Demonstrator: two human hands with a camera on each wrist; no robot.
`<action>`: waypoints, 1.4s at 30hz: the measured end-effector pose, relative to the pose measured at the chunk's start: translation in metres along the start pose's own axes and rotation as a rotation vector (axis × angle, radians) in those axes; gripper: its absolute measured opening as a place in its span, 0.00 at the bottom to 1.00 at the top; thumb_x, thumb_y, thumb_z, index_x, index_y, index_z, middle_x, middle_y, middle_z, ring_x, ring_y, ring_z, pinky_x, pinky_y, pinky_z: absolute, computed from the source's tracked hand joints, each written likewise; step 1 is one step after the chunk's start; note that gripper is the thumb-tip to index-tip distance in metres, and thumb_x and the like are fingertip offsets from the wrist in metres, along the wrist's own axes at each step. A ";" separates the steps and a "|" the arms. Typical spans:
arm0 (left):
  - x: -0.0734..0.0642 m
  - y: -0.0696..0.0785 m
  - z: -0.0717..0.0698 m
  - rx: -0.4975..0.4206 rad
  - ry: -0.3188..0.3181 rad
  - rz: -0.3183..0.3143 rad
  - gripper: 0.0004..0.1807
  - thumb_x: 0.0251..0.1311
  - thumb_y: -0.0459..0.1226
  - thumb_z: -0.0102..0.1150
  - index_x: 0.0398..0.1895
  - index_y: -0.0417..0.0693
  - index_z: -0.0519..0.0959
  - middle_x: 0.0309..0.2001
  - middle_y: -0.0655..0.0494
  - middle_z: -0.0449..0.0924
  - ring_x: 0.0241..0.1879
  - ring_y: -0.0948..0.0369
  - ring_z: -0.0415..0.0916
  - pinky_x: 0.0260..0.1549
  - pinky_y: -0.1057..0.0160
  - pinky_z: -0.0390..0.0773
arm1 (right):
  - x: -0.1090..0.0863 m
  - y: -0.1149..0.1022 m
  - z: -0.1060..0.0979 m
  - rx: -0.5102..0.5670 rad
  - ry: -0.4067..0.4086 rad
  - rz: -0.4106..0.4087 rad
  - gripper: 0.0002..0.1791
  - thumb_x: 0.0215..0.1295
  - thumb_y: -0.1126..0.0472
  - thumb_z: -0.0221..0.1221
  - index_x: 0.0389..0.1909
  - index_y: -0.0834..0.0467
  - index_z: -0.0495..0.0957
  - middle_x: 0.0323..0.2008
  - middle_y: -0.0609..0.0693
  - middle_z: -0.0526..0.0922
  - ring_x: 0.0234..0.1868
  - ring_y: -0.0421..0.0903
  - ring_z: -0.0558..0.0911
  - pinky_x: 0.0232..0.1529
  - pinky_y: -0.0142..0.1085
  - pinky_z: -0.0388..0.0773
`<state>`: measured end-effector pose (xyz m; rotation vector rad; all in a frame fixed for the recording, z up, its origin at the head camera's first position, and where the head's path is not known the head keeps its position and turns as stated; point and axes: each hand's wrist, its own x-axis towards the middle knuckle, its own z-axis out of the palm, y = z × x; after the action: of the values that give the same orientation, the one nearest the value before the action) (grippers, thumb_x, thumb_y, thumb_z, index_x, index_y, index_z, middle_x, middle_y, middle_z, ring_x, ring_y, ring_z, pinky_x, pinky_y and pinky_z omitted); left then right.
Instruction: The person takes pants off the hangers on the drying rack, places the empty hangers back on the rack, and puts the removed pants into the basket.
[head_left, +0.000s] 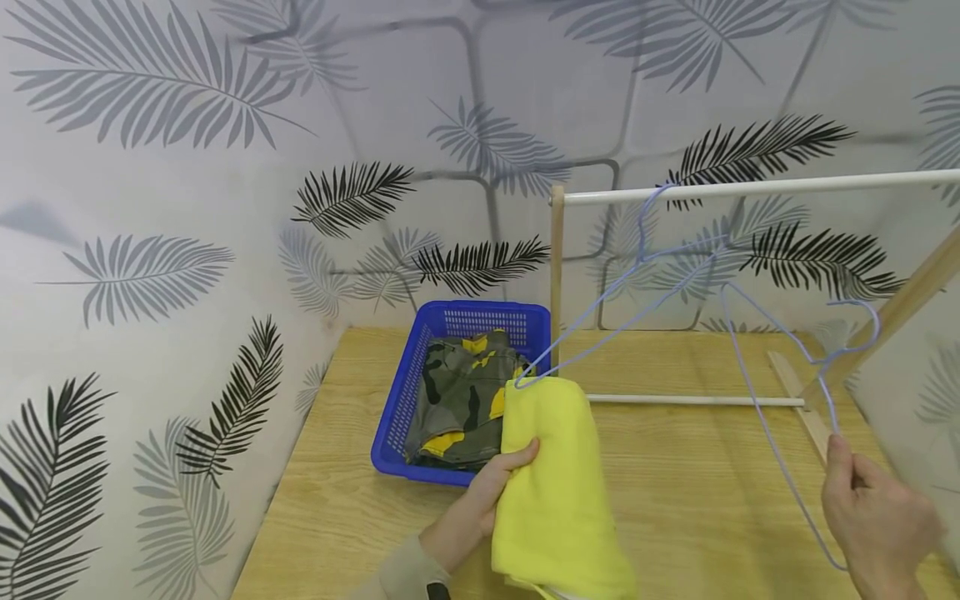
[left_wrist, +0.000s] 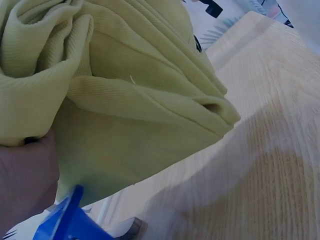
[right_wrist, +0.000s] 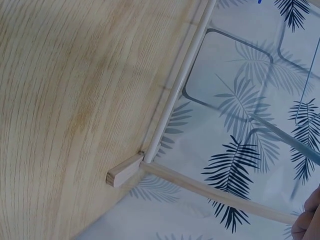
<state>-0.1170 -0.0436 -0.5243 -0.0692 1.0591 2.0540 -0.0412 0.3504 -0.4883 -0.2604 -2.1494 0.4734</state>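
Observation:
My left hand (head_left: pixel 487 487) grips a folded bright yellow garment (head_left: pixel 555 483), with the thumb lying across its front. In the left wrist view the fabric (left_wrist: pixel 140 115) hangs in ribbed folds above the wooden surface. Over at the right, my right hand (head_left: pixel 877 517) holds a lavender hanger (head_left: pixel 825 364) by its wire, its hook pointing up. A second lavender hanger (head_left: pixel 642 242) hangs from the rail, and its lower corner overlaps the top of the yellow garment. Only the fingers (right_wrist: pixel 306 220) of my right hand show at the edge of the right wrist view.
A blue plastic basket (head_left: pixel 388 433) on the wooden table (head_left: pixel 322 500) holds camouflage clothing (head_left: pixel 457 392) with yellow patches. To its right stands a rack with a white upper rail (head_left: pixel 787 187), a white lower bar (head_left: pixel 690 401) and wooden posts (head_left: pixel 557 283). Leaf-patterned wall (head_left: pixel 187 208) lies behind.

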 end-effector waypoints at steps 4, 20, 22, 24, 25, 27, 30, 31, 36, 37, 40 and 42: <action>-0.007 0.006 -0.002 -0.002 0.004 0.003 0.16 0.77 0.53 0.55 0.52 0.53 0.75 0.45 0.66 0.88 0.44 0.69 0.87 0.48 0.69 0.86 | 0.000 0.002 0.000 -0.011 -0.002 0.006 0.39 0.75 0.50 0.50 0.00 0.55 0.55 0.00 0.54 0.60 0.07 0.25 0.44 0.08 0.24 0.40; -0.027 0.016 -0.019 -0.013 0.005 -0.011 0.14 0.78 0.51 0.55 0.54 0.52 0.74 0.46 0.65 0.88 0.46 0.68 0.88 0.50 0.68 0.86 | -0.005 0.022 0.007 -0.019 -0.016 0.018 0.40 0.77 0.48 0.49 0.00 0.55 0.56 0.00 0.54 0.61 0.09 0.21 0.42 0.08 0.24 0.40; -0.029 0.018 -0.021 -0.007 0.007 -0.003 0.14 0.78 0.50 0.55 0.53 0.52 0.75 0.45 0.65 0.88 0.45 0.68 0.88 0.49 0.69 0.86 | -0.004 0.019 0.006 -0.019 -0.011 0.024 0.40 0.76 0.48 0.49 0.00 0.56 0.57 0.00 0.55 0.61 0.09 0.21 0.42 0.08 0.24 0.40; -0.031 0.021 -0.022 0.001 0.011 0.004 0.13 0.78 0.50 0.54 0.52 0.52 0.75 0.45 0.65 0.88 0.45 0.68 0.88 0.49 0.69 0.86 | -0.003 0.015 0.004 -0.021 -0.004 0.025 0.39 0.76 0.49 0.49 0.00 0.56 0.57 0.00 0.56 0.62 0.09 0.22 0.43 0.08 0.24 0.40; -0.032 0.023 -0.023 0.006 0.011 0.007 0.13 0.78 0.50 0.53 0.52 0.53 0.75 0.45 0.65 0.88 0.45 0.68 0.88 0.49 0.69 0.86 | -0.003 0.013 0.003 -0.015 0.003 0.027 0.39 0.75 0.49 0.50 0.00 0.56 0.57 0.00 0.56 0.61 0.09 0.22 0.43 0.09 0.24 0.40; -0.034 0.026 -0.023 0.011 0.003 0.015 0.13 0.79 0.50 0.52 0.52 0.53 0.75 0.44 0.65 0.89 0.44 0.68 0.88 0.49 0.69 0.86 | -0.002 0.010 0.001 -0.011 0.009 0.021 0.38 0.75 0.51 0.50 0.00 0.56 0.56 0.00 0.55 0.61 0.08 0.24 0.43 0.09 0.24 0.40; -0.037 0.031 -0.024 0.009 -0.016 0.025 0.14 0.79 0.51 0.52 0.51 0.54 0.76 0.44 0.65 0.89 0.44 0.68 0.88 0.49 0.69 0.86 | 0.000 0.005 -0.001 -0.002 0.012 0.011 0.38 0.74 0.52 0.51 0.00 0.55 0.55 0.00 0.54 0.59 0.07 0.25 0.44 0.08 0.23 0.40; -0.039 0.033 -0.024 0.004 -0.024 0.029 0.14 0.79 0.52 0.53 0.51 0.54 0.77 0.44 0.65 0.89 0.44 0.68 0.88 0.48 0.69 0.86 | 0.000 0.005 -0.001 -0.003 0.014 0.007 0.38 0.74 0.52 0.50 0.00 0.55 0.55 -0.01 0.54 0.59 0.07 0.26 0.44 0.08 0.23 0.40; -0.046 0.046 -0.024 -0.021 -0.069 0.075 0.14 0.78 0.51 0.54 0.53 0.54 0.76 0.46 0.64 0.89 0.45 0.68 0.88 0.49 0.69 0.87 | -0.003 0.019 0.005 -0.030 -0.007 -0.005 0.39 0.77 0.49 0.48 0.00 0.56 0.57 0.00 0.54 0.61 0.08 0.23 0.43 0.08 0.24 0.40; -0.048 0.049 -0.024 -0.024 -0.076 0.083 0.14 0.79 0.51 0.53 0.54 0.53 0.76 0.46 0.64 0.89 0.46 0.68 0.88 0.49 0.69 0.87 | -0.005 0.023 0.007 -0.036 -0.011 -0.008 0.40 0.77 0.49 0.48 0.00 0.57 0.57 0.00 0.55 0.62 0.09 0.23 0.43 0.08 0.24 0.41; -0.051 0.056 -0.026 -0.023 -0.072 0.098 0.13 0.79 0.50 0.52 0.54 0.52 0.75 0.46 0.63 0.89 0.45 0.67 0.88 0.49 0.69 0.87 | -0.006 0.029 0.010 -0.050 -0.015 -0.020 0.41 0.78 0.48 0.47 0.00 0.58 0.59 0.01 0.57 0.64 0.09 0.21 0.43 0.08 0.25 0.41; -0.054 0.060 -0.027 -0.018 -0.068 0.088 0.13 0.80 0.50 0.51 0.54 0.53 0.75 0.46 0.63 0.89 0.45 0.67 0.88 0.48 0.69 0.87 | -0.006 0.029 0.011 -0.038 0.000 -0.018 0.40 0.77 0.48 0.47 0.00 0.58 0.59 0.01 0.58 0.64 0.09 0.21 0.43 0.08 0.25 0.41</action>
<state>-0.1290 -0.1163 -0.4810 0.0383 1.0179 2.1302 -0.0465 0.3718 -0.5108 -0.2615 -2.1611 0.4226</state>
